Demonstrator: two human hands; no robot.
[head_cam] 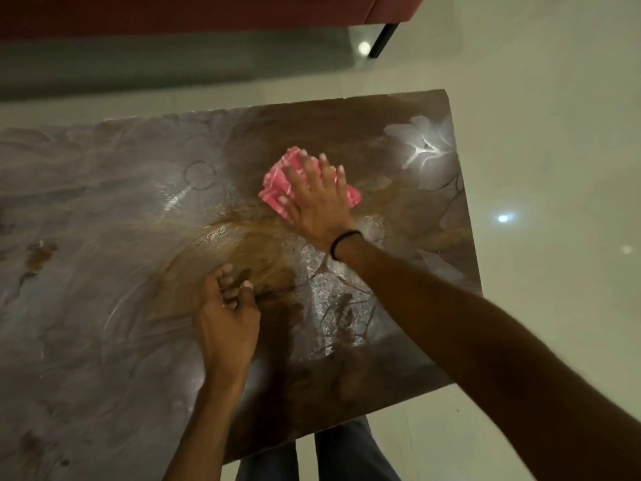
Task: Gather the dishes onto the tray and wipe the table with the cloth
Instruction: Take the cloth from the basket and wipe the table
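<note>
A pink and white cloth (277, 184) lies bunched on the glossy brown patterned table (104, 272), toward its far right part. My right hand (317, 196) presses flat on the cloth with fingers spread and straight. My left hand (225, 314) rests on the table nearer to me, its fingers loosely curled and holding nothing. No dishes or tray appear in the head view.
The table's right edge (468, 220) and near edge border a pale shiny floor (555, 133). A red sofa (208, 12) with a black leg (383, 39) stands beyond the far edge. My legs (319, 459) show below the table's near edge.
</note>
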